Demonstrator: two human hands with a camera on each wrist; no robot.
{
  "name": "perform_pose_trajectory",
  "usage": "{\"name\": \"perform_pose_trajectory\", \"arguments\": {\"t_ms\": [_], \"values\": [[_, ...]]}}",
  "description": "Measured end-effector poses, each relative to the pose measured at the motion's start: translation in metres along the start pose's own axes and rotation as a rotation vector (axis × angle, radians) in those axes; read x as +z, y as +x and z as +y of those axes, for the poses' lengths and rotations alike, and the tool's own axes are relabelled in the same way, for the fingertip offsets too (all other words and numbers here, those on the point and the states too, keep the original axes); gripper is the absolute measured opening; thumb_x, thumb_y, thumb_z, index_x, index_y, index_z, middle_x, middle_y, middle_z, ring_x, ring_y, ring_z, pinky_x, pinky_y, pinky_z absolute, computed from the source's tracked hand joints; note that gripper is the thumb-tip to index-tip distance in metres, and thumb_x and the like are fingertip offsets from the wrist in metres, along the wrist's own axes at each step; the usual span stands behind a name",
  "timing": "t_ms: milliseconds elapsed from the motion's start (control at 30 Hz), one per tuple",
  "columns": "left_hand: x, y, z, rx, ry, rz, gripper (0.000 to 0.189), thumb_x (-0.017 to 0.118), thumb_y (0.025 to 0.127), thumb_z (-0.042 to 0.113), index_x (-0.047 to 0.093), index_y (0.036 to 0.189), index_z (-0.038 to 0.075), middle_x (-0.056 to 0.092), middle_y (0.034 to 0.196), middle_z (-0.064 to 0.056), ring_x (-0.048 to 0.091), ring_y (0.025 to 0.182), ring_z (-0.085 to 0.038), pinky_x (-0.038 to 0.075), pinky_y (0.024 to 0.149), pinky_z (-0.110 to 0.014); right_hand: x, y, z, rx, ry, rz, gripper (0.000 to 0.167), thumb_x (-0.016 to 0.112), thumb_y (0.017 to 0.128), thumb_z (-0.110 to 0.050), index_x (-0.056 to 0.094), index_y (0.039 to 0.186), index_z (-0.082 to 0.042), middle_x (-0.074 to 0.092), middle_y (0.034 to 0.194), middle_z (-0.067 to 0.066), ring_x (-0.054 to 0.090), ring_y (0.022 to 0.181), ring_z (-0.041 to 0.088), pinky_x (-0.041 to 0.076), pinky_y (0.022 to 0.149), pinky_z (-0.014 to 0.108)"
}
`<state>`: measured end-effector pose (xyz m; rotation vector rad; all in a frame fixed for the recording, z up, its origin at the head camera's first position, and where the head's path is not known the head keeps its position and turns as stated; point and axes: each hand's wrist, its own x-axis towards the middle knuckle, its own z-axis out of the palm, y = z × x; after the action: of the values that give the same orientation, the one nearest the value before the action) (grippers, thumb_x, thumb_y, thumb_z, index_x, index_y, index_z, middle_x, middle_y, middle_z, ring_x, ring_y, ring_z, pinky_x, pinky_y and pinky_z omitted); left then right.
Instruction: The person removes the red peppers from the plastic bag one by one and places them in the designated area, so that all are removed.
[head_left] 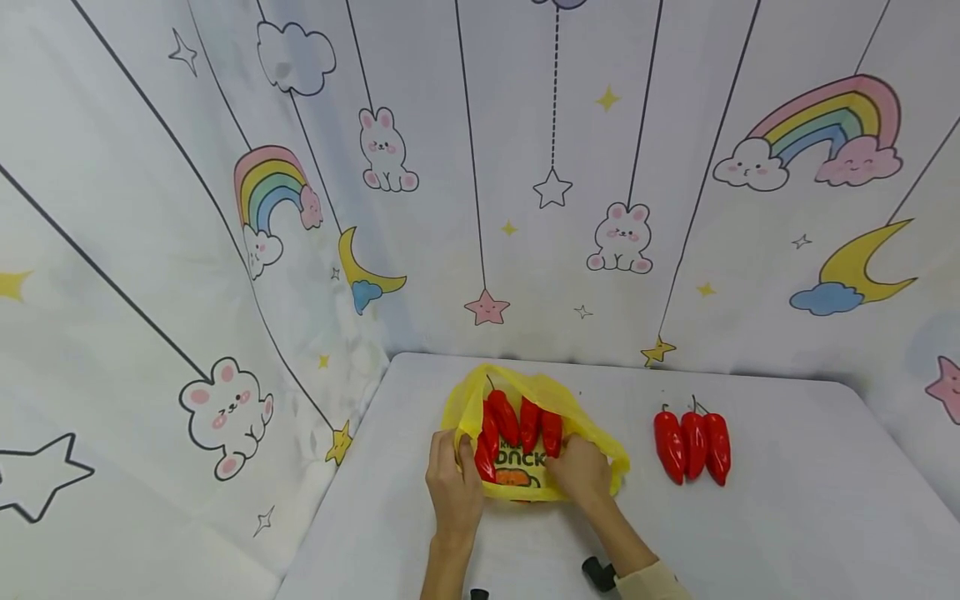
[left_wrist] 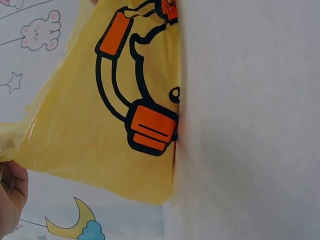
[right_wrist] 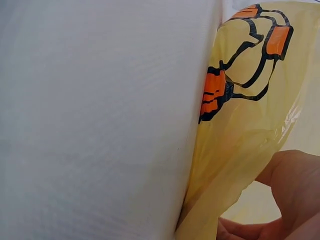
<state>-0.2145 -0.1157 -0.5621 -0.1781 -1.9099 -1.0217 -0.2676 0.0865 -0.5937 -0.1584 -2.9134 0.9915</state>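
A yellow plastic bag [head_left: 551, 392] lies on the white table, its mouth spread open towards me. Black lettering and an orange-and-black cartoon print show on it. Inside are several glossy red chili peppers [head_left: 503, 417], stems towards the back. My left hand [head_left: 455, 483] grips the bag's left edge, fingers curled at the film in the left wrist view. Within the right side of the mouth is my right hand [head_left: 581, 475], its fingertips right at the lower end of one pepper [head_left: 551, 435]. The film hides those fingertips in the right wrist view; I cannot tell whether they hold the pepper.
Three more red chili peppers [head_left: 693, 446] lie side by side on the table [head_left: 795, 475], right of the bag. A white cloth backdrop [head_left: 487, 167] with rainbows, moons and bunnies rises behind and at the left. A black wrist-camera piece [head_left: 598, 573] shows by the right sleeve [head_left: 652, 583].
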Motion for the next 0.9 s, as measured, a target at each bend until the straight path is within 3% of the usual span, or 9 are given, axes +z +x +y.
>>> {"name": "perform_pose_trajectory", "arguments": {"t_ms": [167, 367, 667, 800, 900], "values": [[0.000, 0.000, 0.000, -0.008, -0.007, -0.003, 0.017, 0.066, 0.097, -0.007, 0.068, 0.110, 0.002, 0.061, 0.102, -0.002, 0.061, 0.087, -0.010, 0.055, 0.078, -0.013, 0.000, 0.001, 0.000, 0.000, -0.012, 0.009, 0.034, 0.082, 0.083, -0.030, 0.066, 0.095, -0.002, 0.062, 0.075, 0.003, 0.057, 0.065, 0.020, 0.043, 0.053, 0.035], [0.000, 0.000, 0.001, 0.012, -0.003, 0.006, 0.015, 0.066, 0.097, -0.006, 0.068, 0.110, 0.002, 0.061, 0.099, -0.003, 0.060, 0.086, -0.009, 0.055, 0.077, -0.013, 0.002, 0.002, 0.003, 0.001, -0.007, 0.020, 0.023, 0.079, 0.086, -0.023, 0.066, 0.085, -0.005, 0.057, 0.068, 0.003, 0.053, 0.059, 0.020, 0.039, 0.049, 0.033], [0.000, -0.001, 0.001, -0.007, -0.010, -0.003, 0.016, 0.065, 0.098, -0.006, 0.068, 0.111, 0.003, 0.061, 0.100, -0.002, 0.060, 0.087, -0.010, 0.054, 0.078, -0.012, 0.001, 0.001, 0.007, -0.001, 0.125, 0.055, 0.022, 0.078, 0.086, -0.014, 0.066, 0.069, -0.004, 0.051, 0.055, 0.001, 0.046, 0.046, 0.015, 0.034, 0.041, 0.026], [0.000, -0.001, 0.001, -0.005, -0.009, -0.004, 0.015, 0.065, 0.098, -0.005, 0.068, 0.111, 0.003, 0.061, 0.101, -0.002, 0.060, 0.087, -0.009, 0.054, 0.079, -0.012, -0.005, 0.002, 0.007, 0.036, 0.194, 0.047, 0.017, 0.080, 0.085, -0.012, 0.075, 0.082, 0.004, 0.063, 0.064, 0.005, 0.054, 0.050, 0.016, 0.044, 0.044, 0.027], [0.000, 0.000, 0.000, -0.002, -0.010, -0.004, 0.017, 0.067, 0.097, -0.006, 0.068, 0.111, 0.003, 0.061, 0.101, -0.002, 0.061, 0.088, -0.009, 0.055, 0.079, -0.012, -0.011, 0.001, 0.008, 0.074, 0.248, 0.028, 0.022, 0.082, 0.085, -0.011, 0.077, 0.094, 0.008, 0.070, 0.073, 0.008, 0.061, 0.058, 0.016, 0.052, 0.050, 0.028]]}}
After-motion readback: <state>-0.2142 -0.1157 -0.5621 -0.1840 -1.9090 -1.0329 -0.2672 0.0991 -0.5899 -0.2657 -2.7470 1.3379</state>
